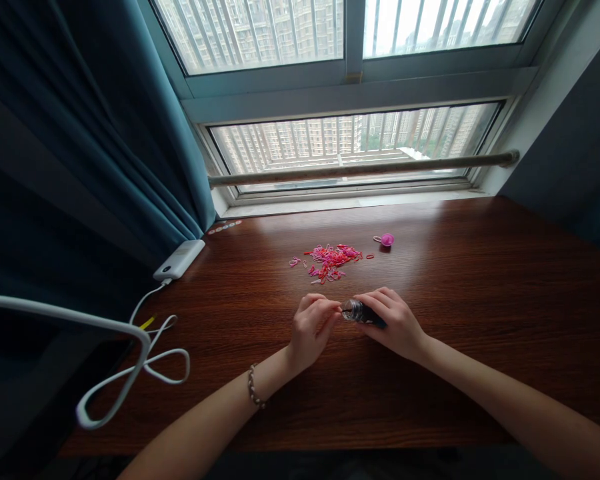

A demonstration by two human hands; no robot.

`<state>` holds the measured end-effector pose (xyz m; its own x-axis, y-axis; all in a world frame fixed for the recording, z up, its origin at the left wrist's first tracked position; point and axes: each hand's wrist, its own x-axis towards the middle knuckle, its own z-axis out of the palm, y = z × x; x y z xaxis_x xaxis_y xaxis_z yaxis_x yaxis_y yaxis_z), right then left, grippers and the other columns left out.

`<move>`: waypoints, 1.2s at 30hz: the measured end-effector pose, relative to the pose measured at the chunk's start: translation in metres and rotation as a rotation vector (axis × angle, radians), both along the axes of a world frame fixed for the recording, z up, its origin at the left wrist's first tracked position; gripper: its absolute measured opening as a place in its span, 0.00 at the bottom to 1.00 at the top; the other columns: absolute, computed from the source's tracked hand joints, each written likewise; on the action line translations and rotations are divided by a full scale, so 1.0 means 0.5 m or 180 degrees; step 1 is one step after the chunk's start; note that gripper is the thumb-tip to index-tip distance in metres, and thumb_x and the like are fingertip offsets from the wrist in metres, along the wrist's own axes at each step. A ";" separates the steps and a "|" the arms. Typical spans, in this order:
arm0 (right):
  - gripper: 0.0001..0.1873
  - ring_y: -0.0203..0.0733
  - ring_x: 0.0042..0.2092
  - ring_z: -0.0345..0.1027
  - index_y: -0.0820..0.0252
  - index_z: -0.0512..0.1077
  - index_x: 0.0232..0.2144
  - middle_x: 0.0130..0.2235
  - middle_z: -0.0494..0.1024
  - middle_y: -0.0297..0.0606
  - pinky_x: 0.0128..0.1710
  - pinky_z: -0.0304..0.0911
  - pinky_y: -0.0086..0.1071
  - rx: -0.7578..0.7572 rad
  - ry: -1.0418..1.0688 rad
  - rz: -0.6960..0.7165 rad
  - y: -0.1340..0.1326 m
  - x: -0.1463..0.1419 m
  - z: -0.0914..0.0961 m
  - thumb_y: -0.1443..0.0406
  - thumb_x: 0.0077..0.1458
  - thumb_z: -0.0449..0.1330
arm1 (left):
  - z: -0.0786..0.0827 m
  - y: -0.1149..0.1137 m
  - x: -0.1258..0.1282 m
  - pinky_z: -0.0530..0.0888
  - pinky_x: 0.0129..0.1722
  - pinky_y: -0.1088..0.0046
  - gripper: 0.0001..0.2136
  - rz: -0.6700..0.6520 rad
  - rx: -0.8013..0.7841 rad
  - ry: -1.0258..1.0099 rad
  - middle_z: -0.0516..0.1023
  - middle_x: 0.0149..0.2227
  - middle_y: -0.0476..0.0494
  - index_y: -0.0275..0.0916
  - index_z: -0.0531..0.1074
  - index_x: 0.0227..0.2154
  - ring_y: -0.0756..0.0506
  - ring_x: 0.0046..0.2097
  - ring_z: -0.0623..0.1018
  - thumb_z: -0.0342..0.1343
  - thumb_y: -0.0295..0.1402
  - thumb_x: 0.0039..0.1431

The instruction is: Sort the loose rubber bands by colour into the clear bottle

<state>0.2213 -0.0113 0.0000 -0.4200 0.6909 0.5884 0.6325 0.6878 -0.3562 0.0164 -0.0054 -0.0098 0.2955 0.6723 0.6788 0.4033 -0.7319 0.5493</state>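
Observation:
My right hand (397,323) is closed round a small dark bottle (360,312) lying on its side, its mouth turned left. My left hand (313,330) is pinched at the bottle's mouth; what its fingertips hold is too small to name. Just beyond the hands, a heap of small pink and red rubber bands (330,257) lies on the wooden table (480,300). A round pink cap (387,239) sits to the right of the heap. A beaded bracelet (254,388) is on my left wrist.
A white power bank (179,259) lies at the table's far left corner, with a white cable (150,353) looped toward the near left edge. A teal curtain (130,133) hangs left. A window with a rail (360,170) runs behind the table.

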 end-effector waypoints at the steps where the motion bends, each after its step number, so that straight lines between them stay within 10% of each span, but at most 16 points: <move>1: 0.19 0.45 0.39 0.64 0.59 0.66 0.45 0.39 0.74 0.41 0.40 0.61 0.40 0.0001 0.0002 -0.0001 0.000 0.000 0.000 0.61 0.50 0.58 | 0.001 0.000 -0.002 0.69 0.41 0.66 0.07 0.0006 0.0072 0.0032 0.74 0.32 0.44 0.38 0.69 0.36 0.46 0.39 0.70 0.53 0.26 0.53; 17: 0.19 0.44 0.38 0.64 0.59 0.66 0.45 0.38 0.74 0.41 0.39 0.61 0.40 0.0166 -0.0227 0.0117 -0.005 -0.002 -0.006 0.61 0.50 0.57 | 0.014 -0.015 0.009 0.35 0.57 0.49 0.22 -0.0805 -0.0153 0.1056 0.70 0.47 0.35 0.35 0.58 0.48 0.40 0.59 0.58 0.35 0.45 0.60; 30: 0.22 0.44 0.42 0.65 0.57 0.64 0.48 0.41 0.74 0.41 0.43 0.62 0.40 0.0294 0.0471 0.0052 0.007 0.013 -0.006 0.64 0.48 0.60 | 0.013 -0.013 -0.008 0.38 0.57 0.46 0.19 -0.0415 0.0635 0.1223 0.67 0.52 0.42 0.40 0.60 0.52 0.37 0.61 0.51 0.42 0.35 0.58; 36: 0.22 0.45 0.39 0.68 0.58 0.66 0.45 0.39 0.74 0.42 0.40 0.64 0.39 0.0428 0.1410 -0.1178 0.080 0.093 -0.004 0.59 0.47 0.61 | 0.013 -0.009 -0.003 0.40 0.57 0.47 0.21 -0.0378 0.0690 0.1525 0.65 0.54 0.41 0.40 0.59 0.54 0.37 0.61 0.50 0.47 0.34 0.56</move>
<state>0.2676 0.0288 -0.0022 0.1404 0.6518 0.7453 0.6499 0.5072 -0.5660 0.0148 -0.0099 -0.0033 0.6716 0.4747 0.5688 0.4791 -0.8639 0.1553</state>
